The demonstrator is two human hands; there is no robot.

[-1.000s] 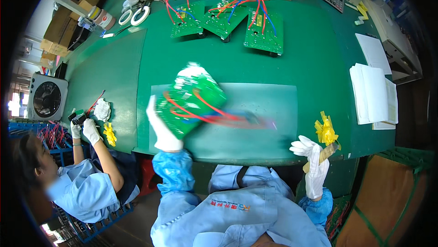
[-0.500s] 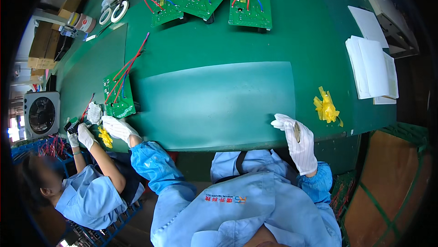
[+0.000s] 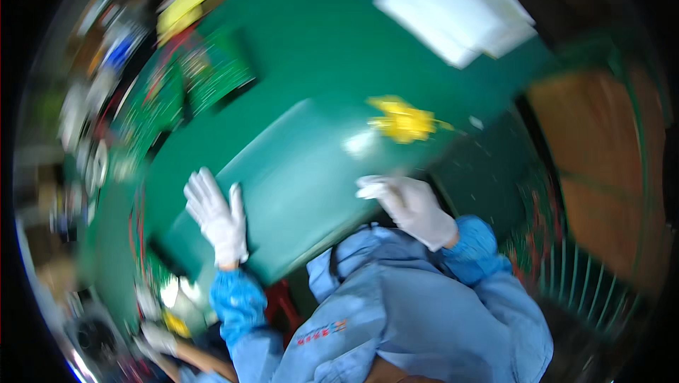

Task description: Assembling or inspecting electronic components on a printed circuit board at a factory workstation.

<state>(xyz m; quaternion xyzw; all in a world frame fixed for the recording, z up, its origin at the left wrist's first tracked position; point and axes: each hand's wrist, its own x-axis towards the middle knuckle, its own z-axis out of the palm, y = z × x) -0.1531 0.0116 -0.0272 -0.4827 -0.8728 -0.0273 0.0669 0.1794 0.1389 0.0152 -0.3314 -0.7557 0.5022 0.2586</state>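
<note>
My left hand, in a white glove, is open with fingers spread at the left end of the pale translucent mat. Whether it presses on the mat cannot be told. Over the mat's right end, my gloved right hand is closed, thumb and fingers drawn together; anything between the fingertips is too small to make out. Beyond it lies a bunch of yellow strips. Left of my left hand, a blurred green circuit board with red wires is partly visible.
Green circuit boards with red wires stand at the far left of the green table. White papers lie at the far right. A co-worker's gloved hand is at lower left. A brown panel in a green frame stands right.
The view has swung to the right and is blurred. My left hand has left the circuit board and now spreads open by the mat. My right hand's fingers have curled in.
</note>
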